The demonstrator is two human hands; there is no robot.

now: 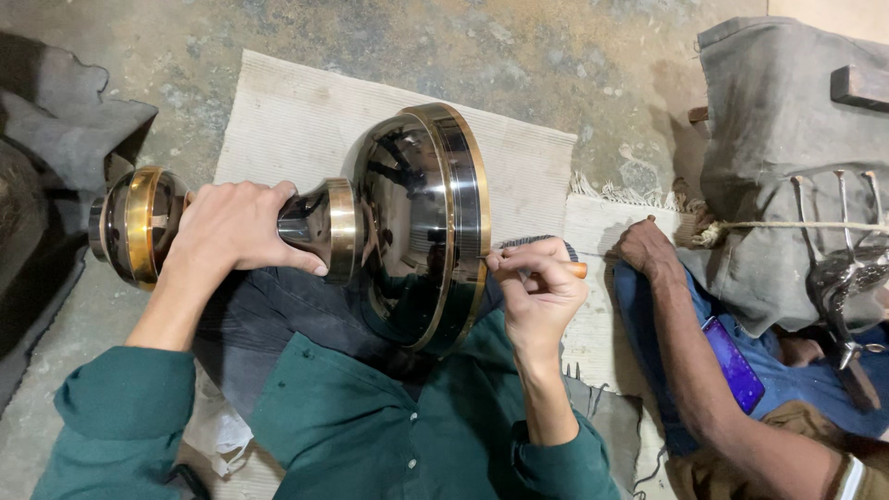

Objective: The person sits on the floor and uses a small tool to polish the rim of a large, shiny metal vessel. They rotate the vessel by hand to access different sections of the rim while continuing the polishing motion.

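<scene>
Gripping brass vessel (407, 227) neck with left hand (236, 227), wrist bent; right hand (537, 287) pinching orange-handled tool (576, 269) against rim, just beside co-worker's hand (645, 248).

Head camera looks steeply down, close.

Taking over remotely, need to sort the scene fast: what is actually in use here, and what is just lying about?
In use:
left hand gripping the polished metal vessel by its neck
right hand holding a small wooden-handled tool at the vessel's rim

Lying about:
woven mat
grey cloth bundle
phone on another person's lap
metal tools
</scene>
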